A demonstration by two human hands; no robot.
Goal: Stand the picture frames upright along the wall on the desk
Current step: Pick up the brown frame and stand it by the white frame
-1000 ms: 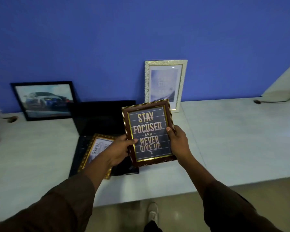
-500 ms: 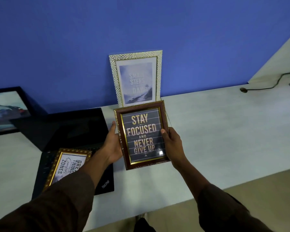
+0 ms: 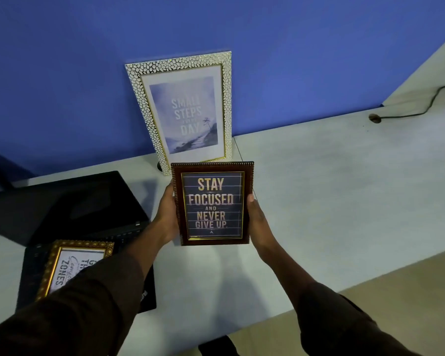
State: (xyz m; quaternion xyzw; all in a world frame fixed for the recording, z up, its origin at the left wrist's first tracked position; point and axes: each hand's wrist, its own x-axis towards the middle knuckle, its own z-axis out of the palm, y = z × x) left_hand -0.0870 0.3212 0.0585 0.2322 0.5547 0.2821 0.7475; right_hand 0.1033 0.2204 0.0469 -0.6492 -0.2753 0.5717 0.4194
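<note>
A brown frame with gold trim (image 3: 212, 203), reading "Stay focused and never give up", is held upright above the desk (image 3: 332, 191). My left hand (image 3: 167, 211) grips its left edge and my right hand (image 3: 258, 219) its right edge. Just behind it a white pebbled frame (image 3: 184, 109) stands leaning against the blue wall. A gold ornate frame (image 3: 70, 268) lies flat on the laptop at lower left, partly hidden by my left sleeve.
An open black laptop (image 3: 70, 209) sits left of my hands. A black cable (image 3: 416, 106) runs from a grommet hole (image 3: 375, 118) at the far right. The desk's front edge crosses the lower right, with floor below.
The view has shifted right, so the car picture at the left has left the frame. The brown frame has been turned straighter and now sits directly in front of the white frame.
</note>
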